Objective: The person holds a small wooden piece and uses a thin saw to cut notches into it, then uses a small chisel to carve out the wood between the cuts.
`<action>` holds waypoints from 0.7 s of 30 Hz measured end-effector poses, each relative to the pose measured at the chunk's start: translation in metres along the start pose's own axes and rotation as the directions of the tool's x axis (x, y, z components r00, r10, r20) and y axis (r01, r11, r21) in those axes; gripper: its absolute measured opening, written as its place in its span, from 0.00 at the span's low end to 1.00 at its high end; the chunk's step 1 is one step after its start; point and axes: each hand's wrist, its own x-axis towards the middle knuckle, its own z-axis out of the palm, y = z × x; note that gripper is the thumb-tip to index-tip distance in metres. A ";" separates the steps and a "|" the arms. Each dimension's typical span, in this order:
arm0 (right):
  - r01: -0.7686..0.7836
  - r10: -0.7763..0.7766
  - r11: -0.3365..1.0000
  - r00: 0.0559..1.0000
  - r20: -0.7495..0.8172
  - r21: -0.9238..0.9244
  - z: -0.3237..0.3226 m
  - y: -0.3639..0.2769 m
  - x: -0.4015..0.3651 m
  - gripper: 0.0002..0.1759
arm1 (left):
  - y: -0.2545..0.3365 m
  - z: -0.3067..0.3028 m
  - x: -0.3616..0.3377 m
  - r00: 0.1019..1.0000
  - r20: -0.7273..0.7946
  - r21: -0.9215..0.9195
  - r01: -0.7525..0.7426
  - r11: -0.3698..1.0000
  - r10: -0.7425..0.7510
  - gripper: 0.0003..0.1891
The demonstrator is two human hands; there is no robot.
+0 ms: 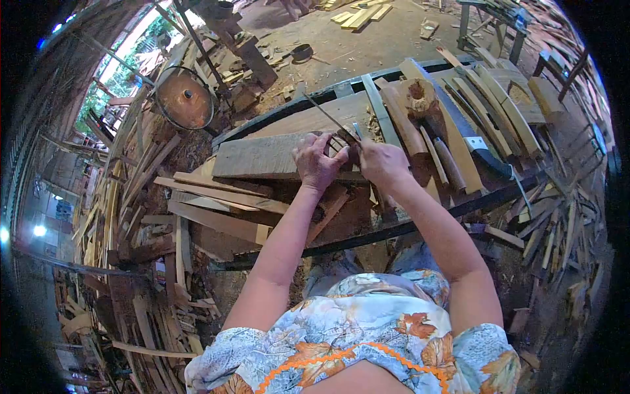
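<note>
My left hand rests on the near end of a thick grey-brown wooden board lying across the workbench. Its thumb and fingers pinch a small dark wooden piece. Beside it, my right hand is closed around the end of a long, thin, dark file-like tool. The tool slants up and left from the fist, passing over the small piece. Some of the small piece is hidden by my fingers. A flat metal-coloured strip lies just beyond my right hand.
Right on the bench are a handsaw with a black handle, a wooden mallet head and several wood strips. Scrap wood piles up on the left, near a round rusty disc. Yellowish planks lie on the ground ahead.
</note>
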 end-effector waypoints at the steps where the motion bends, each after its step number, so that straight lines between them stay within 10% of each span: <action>1: -0.017 0.017 0.999 1.000 -0.006 -0.039 0.002 -0.004 0.004 0.06 | 0.002 -0.002 0.000 1.000 0.001 0.000 -0.004 1.000 0.004 0.25; 12: -0.125 0.126 0.992 0.991 0.054 -0.025 -0.060 0.012 -0.132 0.06 | 0.001 0.001 -0.002 1.000 -0.027 0.006 -0.014 1.000 0.015 0.25; 21: -0.086 0.090 0.994 0.994 0.062 -0.061 -0.008 -0.014 0.014 0.08 | -0.001 0.003 0.000 1.000 -0.001 0.002 0.002 1.000 -0.002 0.27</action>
